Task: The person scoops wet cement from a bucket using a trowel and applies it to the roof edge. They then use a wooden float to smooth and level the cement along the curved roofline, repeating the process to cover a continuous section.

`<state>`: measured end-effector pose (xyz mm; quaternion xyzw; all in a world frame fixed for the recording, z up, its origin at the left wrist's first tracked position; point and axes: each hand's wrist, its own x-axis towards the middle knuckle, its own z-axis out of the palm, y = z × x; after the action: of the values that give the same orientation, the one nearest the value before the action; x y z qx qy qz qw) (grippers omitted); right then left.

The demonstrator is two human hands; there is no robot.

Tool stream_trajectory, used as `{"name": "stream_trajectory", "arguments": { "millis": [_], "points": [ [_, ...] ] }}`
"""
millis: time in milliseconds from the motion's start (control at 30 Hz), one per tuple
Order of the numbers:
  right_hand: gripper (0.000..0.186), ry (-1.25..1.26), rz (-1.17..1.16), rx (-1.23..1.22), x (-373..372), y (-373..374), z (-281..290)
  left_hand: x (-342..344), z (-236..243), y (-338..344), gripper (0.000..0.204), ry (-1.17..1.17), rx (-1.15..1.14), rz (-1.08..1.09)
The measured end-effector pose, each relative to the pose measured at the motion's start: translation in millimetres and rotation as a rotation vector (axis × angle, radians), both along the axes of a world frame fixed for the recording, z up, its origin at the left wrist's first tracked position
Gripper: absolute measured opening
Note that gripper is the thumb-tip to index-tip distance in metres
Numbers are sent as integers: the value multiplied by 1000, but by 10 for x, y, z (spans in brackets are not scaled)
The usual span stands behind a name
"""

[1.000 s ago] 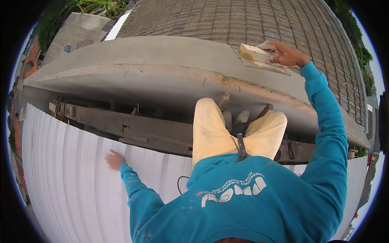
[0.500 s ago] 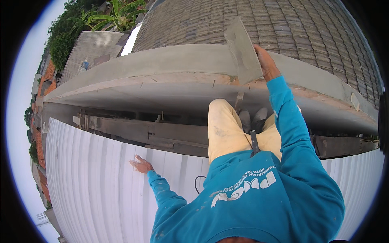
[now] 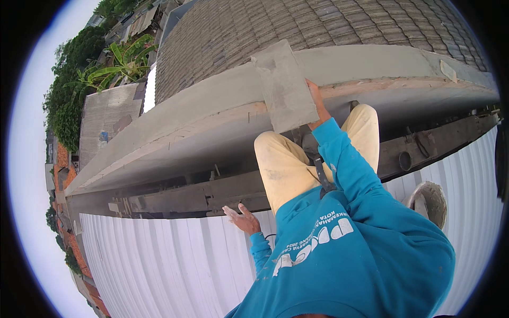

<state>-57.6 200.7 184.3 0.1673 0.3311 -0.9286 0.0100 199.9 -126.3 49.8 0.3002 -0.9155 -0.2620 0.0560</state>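
Observation:
My right hand [image 3: 318, 103] is closed at the right edge of a flat rectangular plastering float [image 3: 286, 87], its face coated in grey mortar. Its grip side is hidden from view. The float is over the grey plastered top of a wall [image 3: 371, 63], and I cannot tell whether they touch. My left hand [image 3: 244, 218] is held up with its fingers apart and nothing in it. It is near the edge of the white corrugated metal roofing [image 3: 175, 249], left of my bent knees.
Beyond the wall rises a tiled roof [image 3: 318, 26]. A mortar-smeared bucket [image 3: 435, 204] stands on the metal roofing at right. Dark planks [image 3: 175, 199] run along the gap below the wall. A small flat piece [image 3: 448, 70] lies on the wall top at far right.
My right hand has brought the float left and closer, turning its broad face toward me. My left hand has come up and right from over the roofing. The view has shifted, showing the bucket.

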Motion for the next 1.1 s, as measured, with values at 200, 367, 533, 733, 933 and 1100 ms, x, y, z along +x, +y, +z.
{"name": "stream_trajectory", "arguments": {
  "millis": [200,367,533,733,933,1100],
  "points": [
    [38,-79,-279,264,645,1010,-4,92,-229,-91,80,-62,-55,-92],
    [33,-68,-429,445,1650,1836,628,-59,-368,-217,82,-81,-48,-164],
    [36,-347,-569,758,2665,2531,818,-212,-485,-180,83,-124,-63,-221],
    [38,-705,-441,1186,3706,2698,1339,-304,-641,-57,89,-148,-66,-367],
    [45,-1011,93,1388,4456,2901,1453,-317,-627,-34,90,-144,-74,-392],
    [40,-711,-372,1245,4398,2883,1207,-563,-578,70,82,-130,-78,-414]
  ]
}}
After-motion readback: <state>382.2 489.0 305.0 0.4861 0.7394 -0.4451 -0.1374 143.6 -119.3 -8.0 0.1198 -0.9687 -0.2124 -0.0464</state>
